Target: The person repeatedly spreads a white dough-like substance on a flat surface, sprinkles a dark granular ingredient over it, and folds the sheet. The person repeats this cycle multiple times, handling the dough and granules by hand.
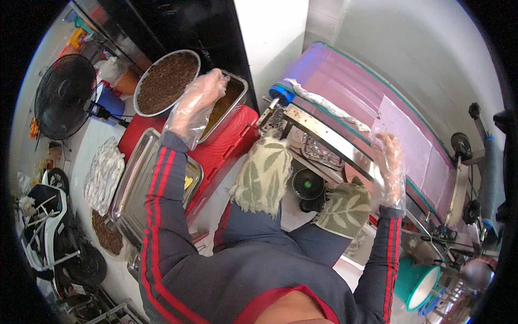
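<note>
My left hand (200, 99), in a clear plastic glove, reaches over a rectangular metal tray (244, 90) with a yellowish-brown layer inside. Its fingers are bent near the far side, and whether they hold anything is hidden. Beside it stands a round metal basin (137, 97) heaped with a dark brown crumbly mixture (166, 81). My right hand (389, 168), likewise gloved, is at the near edge of a pink conveyor belt (336, 73). Its fingertips are by a thin white sheet (398, 125), possibly dough. Near them ends a long white roll (327, 103) lying along the belt.
Below the left forearm, a lidded metal tray (137, 178) rests by a red plastic crate (226, 154). Patterned cloths (263, 174) cover my knees, with a small fan (308, 184) between them. A black fan (64, 97), a motorbike (56, 227) and a green bucket (417, 279) stand around.
</note>
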A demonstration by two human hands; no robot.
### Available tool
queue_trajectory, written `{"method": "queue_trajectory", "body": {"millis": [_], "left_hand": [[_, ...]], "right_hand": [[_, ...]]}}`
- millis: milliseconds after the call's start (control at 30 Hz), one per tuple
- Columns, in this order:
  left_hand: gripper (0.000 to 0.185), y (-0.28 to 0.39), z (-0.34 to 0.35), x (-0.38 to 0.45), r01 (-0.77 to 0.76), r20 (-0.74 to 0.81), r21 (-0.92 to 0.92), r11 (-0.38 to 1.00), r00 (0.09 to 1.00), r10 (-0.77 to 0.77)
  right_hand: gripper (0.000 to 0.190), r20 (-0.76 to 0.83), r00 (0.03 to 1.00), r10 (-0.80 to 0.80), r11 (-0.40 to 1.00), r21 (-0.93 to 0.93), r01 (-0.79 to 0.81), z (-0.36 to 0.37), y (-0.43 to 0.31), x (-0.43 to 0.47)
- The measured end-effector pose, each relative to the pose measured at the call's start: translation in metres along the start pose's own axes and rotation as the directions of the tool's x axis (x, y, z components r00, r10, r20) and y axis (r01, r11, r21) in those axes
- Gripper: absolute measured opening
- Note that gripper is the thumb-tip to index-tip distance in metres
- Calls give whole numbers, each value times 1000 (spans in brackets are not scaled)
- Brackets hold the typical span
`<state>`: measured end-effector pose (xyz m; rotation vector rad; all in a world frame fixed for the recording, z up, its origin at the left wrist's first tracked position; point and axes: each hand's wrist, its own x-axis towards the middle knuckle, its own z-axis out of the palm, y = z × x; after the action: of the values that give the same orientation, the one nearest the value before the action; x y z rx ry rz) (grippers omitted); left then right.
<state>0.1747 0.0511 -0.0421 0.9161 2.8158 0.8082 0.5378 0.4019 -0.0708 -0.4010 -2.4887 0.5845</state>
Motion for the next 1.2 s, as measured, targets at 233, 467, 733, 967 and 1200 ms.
{"method": "queue_trajectory", "body": {"millis": [233, 467, 733, 967, 1200], "left_hand": [[26, 3, 8, 12, -169, 55, 60, 984, 985, 166], [19, 113, 138, 35, -704, -83, -74, 706, 710, 699], [24, 146, 187, 52, -726, 14, -92, 681, 683, 730], [33, 101, 115, 108, -652, 432, 358, 668, 750, 501], [24, 205, 121, 46, -623, 298, -156, 766, 710, 638]], "right_hand": [[29, -19, 999, -46, 996, 81, 48, 2, -1, -10], [32, 9, 990, 140, 990, -35, -140, 24, -13, 17], [19, 131, 991, 6, 955, -296, 34, 94, 1, 66], [21, 54, 984, -170, 950, -256, 178, 101, 10, 65], [13, -203, 978, 49, 979, -183, -87, -27, 23, -30]]}}
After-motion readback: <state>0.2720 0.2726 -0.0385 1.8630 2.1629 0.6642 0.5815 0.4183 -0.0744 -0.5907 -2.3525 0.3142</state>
